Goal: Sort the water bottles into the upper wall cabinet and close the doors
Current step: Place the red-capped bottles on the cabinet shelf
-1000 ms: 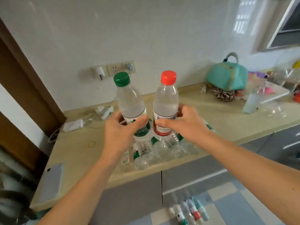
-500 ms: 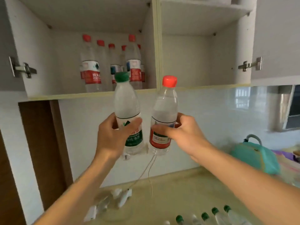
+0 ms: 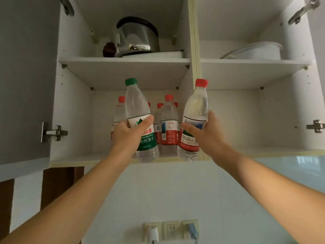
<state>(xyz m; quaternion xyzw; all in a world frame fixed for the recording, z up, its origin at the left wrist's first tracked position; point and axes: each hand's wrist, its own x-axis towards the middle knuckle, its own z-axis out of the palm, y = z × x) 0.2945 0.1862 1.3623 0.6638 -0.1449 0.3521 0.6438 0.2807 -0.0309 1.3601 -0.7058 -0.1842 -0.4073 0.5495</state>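
My left hand grips a green-capped water bottle by its green label. My right hand grips a red-capped water bottle by its red label. Both bottles are raised in front of the open upper wall cabinet, level with its lower shelf. The green-capped one is before the left compartment, the red-capped one before the centre divider. Several red-capped bottles stand at the back of the lower left compartment. The lower right compartment holds nothing that I can see.
The left door stands open, with a hinge on it. On the upper left shelf sits a metal pot; on the upper right, a white basin. Wall sockets with plugs are below the cabinet.
Both hands lifted the two bottles from the counter up to the cabinet's lower shelf. My view tilted upward; the counter dropped out of sight and the upper shelves appeared.
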